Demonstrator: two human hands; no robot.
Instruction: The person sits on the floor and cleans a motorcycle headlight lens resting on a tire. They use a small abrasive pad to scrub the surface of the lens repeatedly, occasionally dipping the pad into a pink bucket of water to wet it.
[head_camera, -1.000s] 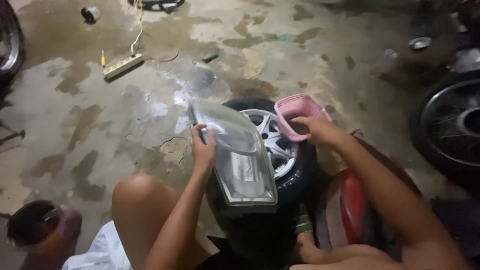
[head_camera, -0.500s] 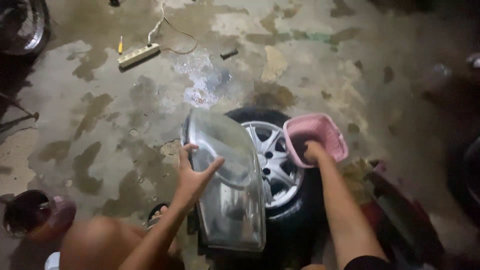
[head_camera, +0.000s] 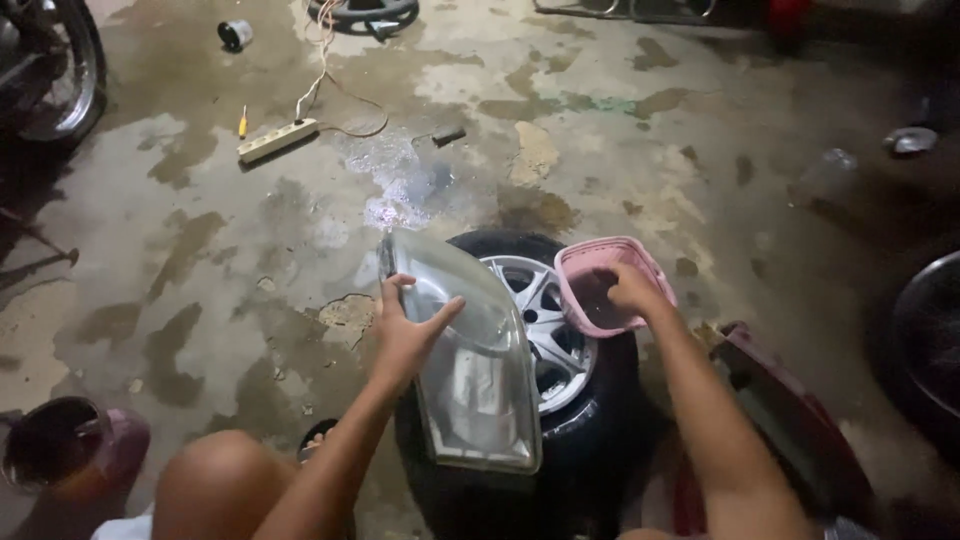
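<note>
A clear car headlight lies tilted on a small tyre with a silver rim in front of me. My left hand rests flat on the headlight's left side, fingers spread over the lens. My right hand reaches into a pink plastic tub that sits on the tyre's right edge; its fingers are inside the tub and I cannot see what they touch. My bare knee shows at the bottom left.
The concrete floor is wet, with a foamy puddle beyond the tyre. A white power strip with a cord lies farther back left. A dark red bucket stands at the lower left, a red panel at the right, wheels at both edges.
My view has shifted and the headlight now sits more upright on the tyre. My left hand has slid along its left side. My right hand stays in the pink tub.
</note>
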